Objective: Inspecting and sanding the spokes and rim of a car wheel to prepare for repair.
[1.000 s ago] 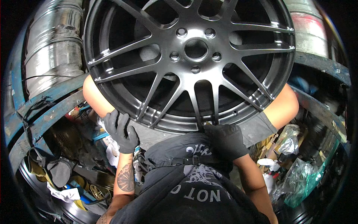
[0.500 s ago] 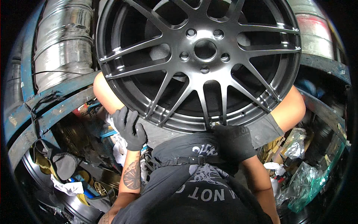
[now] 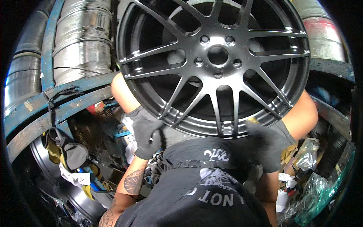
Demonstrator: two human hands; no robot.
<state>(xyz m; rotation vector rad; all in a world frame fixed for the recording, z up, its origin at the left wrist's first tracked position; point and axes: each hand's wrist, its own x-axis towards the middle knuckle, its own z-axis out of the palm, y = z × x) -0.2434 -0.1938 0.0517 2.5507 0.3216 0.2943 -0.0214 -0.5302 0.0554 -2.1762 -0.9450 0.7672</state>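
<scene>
A large black multi-spoke car wheel rim (image 3: 218, 81) lies face up across my lap, with a round centre bore and several bolt holes around it. My left hand (image 3: 147, 138), in a dark grey glove, is at the rim's lower left edge. Its fingers are curled there, with the thumb bent in toward them. Gloved in black, my right hand (image 3: 262, 147) is closed and blurred at the lower right edge. A small yellowish piece (image 3: 252, 120) shows at its fingertips, against the rim's lip; its kind cannot be made out.
Blue metal rack bars (image 3: 85, 86) run along the left, another bar (image 3: 332, 68) at the right. Bare silver wheel barrels (image 3: 83, 38) stand behind them. Clutter lies below on both sides, including a white cloth (image 3: 73, 176), a dark pad (image 3: 75, 154) and clear plastic wrapping (image 3: 312, 189).
My right hand has moved right along the rim's lower edge. My left hand's fingers have curled in more. The whole view has shifted, so the rim appears farther right.
</scene>
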